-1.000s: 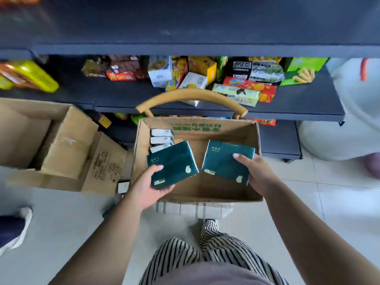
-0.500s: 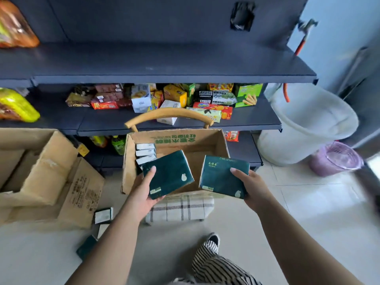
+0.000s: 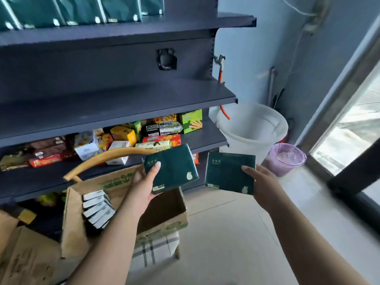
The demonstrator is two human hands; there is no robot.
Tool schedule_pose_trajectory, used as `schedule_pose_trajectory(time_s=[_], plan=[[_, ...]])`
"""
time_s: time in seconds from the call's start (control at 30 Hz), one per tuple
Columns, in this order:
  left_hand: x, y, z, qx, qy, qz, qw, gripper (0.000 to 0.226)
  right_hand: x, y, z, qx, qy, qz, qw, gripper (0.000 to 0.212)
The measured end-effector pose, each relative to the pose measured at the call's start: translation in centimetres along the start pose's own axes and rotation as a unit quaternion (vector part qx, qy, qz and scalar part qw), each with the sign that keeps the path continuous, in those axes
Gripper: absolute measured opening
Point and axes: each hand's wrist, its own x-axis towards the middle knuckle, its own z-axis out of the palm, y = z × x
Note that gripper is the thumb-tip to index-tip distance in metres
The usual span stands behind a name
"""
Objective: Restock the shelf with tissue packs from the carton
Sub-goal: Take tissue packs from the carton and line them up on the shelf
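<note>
Up and to the left of your grip, the top shelf already carries a row of dark green tissue packs standing side by side, so part of the restock looks done, with bare shelf at the right end of that row. Below and to the left of your left hand, the carton stands open on a checked stool; a short row of packs stands on edge against its left wall, and the rest of its floor that shows is bare, so I judge several trips are left. Your left hand grips one green tissue pack, thumb across its face and fingers curled beneath, held above the carton's right half. Just right of it, apart and not touching, your right hand clamps a second green pack by its right edge, thumb on the face. Both packs hang level with the snack shelf behind them, well below the tissue row, so the lift and placement are not yet done. Right of your right hand, a white bucket and a purple basket stand on the floor; I cannot tell what either holds.
</note>
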Motion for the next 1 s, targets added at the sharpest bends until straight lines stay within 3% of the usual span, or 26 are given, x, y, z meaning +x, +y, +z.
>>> schedule_pose_trajectory(time_s=[0.13,0.23,0.43,0.87,1.0], plan=[[1.6,1.3,7.8,0.038,-0.015,0.043,0.998,0.016,2.9,-4.6,-5.5,0.029,0.030,-0.033,0.999,0.016],[2.7,2.2,12.8,0.042,-0.028,0.079,0.996,0.011,5.6,-8.0,-9.1,0.044,0.017,-0.046,0.998,0.017],[5.3,5.8,20.0,0.046,0.002,0.120,0.992,0.022,10.7,-14.7,-11.5,0.063,-0.023,-0.080,0.995,0.019],[17.9,20.7,24.0,0.014,0.115,0.303,0.946,0.007,26.3,-29.4,-1.7,0.105,-0.206,-0.201,0.952,0.020],[23.0,25.2,23.4,0.036,0.156,0.333,0.929,0.021,31.8,-34.2,2.4,0.091,-0.246,-0.226,0.938,0.019]])
